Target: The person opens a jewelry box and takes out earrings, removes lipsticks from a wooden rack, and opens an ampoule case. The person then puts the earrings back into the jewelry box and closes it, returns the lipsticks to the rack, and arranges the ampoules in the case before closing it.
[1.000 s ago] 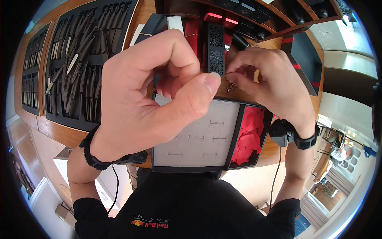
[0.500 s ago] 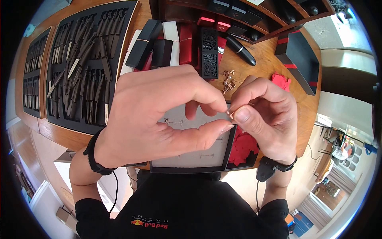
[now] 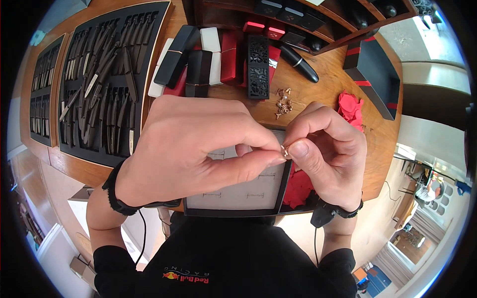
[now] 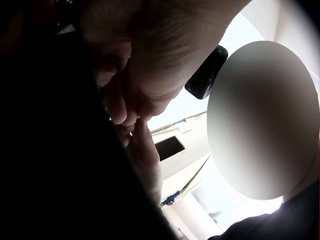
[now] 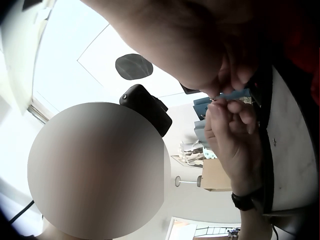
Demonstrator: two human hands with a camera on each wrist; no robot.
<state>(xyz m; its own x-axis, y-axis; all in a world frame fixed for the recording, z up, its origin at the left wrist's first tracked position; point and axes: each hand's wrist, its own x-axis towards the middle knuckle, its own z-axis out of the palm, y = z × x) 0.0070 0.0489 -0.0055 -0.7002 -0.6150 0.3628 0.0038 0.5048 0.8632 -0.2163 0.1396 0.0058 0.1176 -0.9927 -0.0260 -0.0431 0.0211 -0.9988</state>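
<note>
Fingertips meet over a shallow black-edged box in the head view. A small gold-coloured jewellery piece is pinched between thumb and index finger of my right hand. From the other side, thumb and index finger of my left hand pinch it too; its exact kind is mostly hidden by the fingertips. Below lies the box's pale grey pad, marked with several short slits. Crumpled red paper fills the compartment on the right. Beyond the hands, a small heap of gold-coloured jewellery rests on the wooden table.
Black, white and red cases and a black openwork box stand at the back, beside a black cylindrical case. Trays of dark slim pieces lie left. A black box with red trim and red paper are right.
My right hand has come from near the jewellery heap toward me, over the box, carrying the small piece. The left hand has lowered, and its thumb and index finger have closed on the piece.
</note>
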